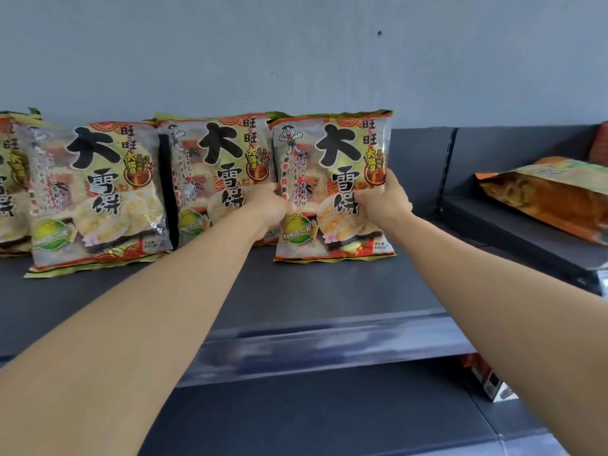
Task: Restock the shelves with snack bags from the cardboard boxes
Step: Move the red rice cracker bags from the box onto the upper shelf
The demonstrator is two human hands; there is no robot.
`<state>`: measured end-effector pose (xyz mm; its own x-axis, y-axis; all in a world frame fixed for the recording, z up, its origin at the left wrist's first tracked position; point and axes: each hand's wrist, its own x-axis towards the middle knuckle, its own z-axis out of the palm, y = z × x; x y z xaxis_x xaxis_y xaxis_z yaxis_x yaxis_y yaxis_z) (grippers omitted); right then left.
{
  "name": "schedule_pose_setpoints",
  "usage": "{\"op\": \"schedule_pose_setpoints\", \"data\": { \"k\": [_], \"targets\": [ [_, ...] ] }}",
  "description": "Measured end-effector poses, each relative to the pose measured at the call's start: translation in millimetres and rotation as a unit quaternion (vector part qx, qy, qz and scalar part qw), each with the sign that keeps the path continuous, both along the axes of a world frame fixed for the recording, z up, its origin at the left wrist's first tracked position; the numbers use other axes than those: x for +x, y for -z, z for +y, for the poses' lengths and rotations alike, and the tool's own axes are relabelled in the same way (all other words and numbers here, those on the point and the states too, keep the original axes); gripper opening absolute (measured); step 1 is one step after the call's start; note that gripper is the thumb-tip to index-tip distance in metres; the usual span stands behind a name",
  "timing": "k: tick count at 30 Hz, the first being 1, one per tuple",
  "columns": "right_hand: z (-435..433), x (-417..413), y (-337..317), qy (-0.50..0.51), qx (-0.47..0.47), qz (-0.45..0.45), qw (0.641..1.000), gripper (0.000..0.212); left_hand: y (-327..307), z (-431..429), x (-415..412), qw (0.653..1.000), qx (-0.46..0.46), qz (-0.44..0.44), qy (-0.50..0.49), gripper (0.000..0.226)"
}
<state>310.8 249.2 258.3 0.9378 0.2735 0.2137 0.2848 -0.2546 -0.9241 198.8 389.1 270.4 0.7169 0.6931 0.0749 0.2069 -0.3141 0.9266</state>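
A snack bag [332, 149] with big black characters stands upright on the dark top shelf [296, 291], its bottom edge resting on the shelf. My left hand [268, 209] grips its left edge and my right hand [383, 200] grips its right edge. To its left stand matching snack bags in a row: one right beside it [217, 172], another further left [95, 192] leaning slightly, and a partly cut-off one at the frame's left edge [10, 179]. No cardboard box is in view.
A grey wall [296, 54] rises behind the shelf. On the neighbouring shelf section to the right lies an orange snack bag [546, 195] on its side. A lower shelf [329, 413] shows below, with a small red-and-white package [487, 380] at its right.
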Motion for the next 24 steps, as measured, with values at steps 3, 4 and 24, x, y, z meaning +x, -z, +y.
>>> {"op": "schedule_pose_setpoints", "data": {
  "k": [3,4,24],
  "targets": [
    [5,8,2,0.004,-0.011,0.010,1.000,0.058,3,10,12,0.999,0.029,0.007,-0.018,0.065],
    [7,11,2,0.009,-0.016,0.010,1.000,0.061,3,13,16,0.999,0.038,0.009,-0.020,0.064],
    [14,-2,2,0.101,-0.145,-0.100,0.979,0.053,-1,-7,10,0.977,0.184,0.086,-0.068,0.046]
  ]
}}
